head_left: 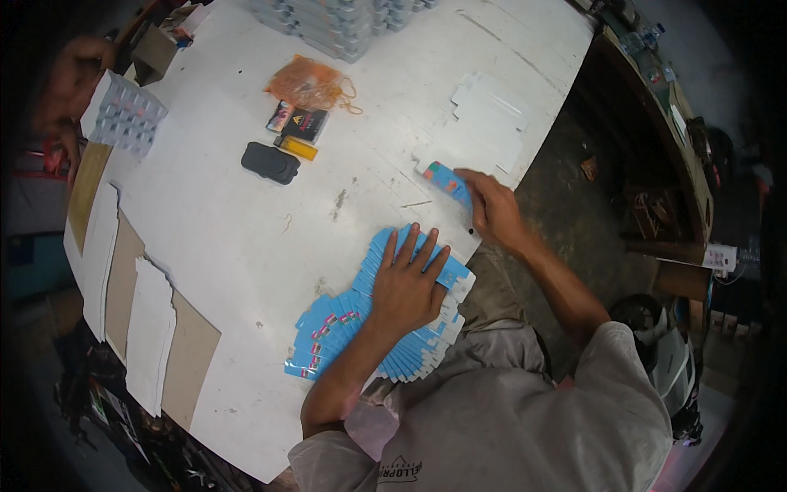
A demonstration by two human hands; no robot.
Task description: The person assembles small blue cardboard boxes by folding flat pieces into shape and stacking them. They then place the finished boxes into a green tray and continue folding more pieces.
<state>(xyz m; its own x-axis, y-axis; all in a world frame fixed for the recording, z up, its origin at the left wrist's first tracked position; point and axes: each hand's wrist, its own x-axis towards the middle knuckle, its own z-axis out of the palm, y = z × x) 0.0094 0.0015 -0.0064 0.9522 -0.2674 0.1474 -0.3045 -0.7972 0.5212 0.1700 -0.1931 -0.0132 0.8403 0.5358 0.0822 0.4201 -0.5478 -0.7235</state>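
Many flat blue printed cartons [332, 328] lie fanned out in overlapping rows at the table's near edge, their white flaps toward my body. My left hand [406, 287] rests flat on top of this fan, fingers spread. Off to its right, my right hand [492, 209] grips a small blue carton [448, 182] with orange and green print, thumb and fingers closed on its right end. Beyond that hand, unfolded white carton blanks [492, 115] lie by the table's right edge.
Toward the middle of the white table [238, 238] are a black case [270, 162], a yellow lighter [297, 148], a black pack [305, 125] and an orange plastic bag [305, 82]. Grey trays [328, 25] are stacked at the back. Another person's arm [70, 90] shows far left.
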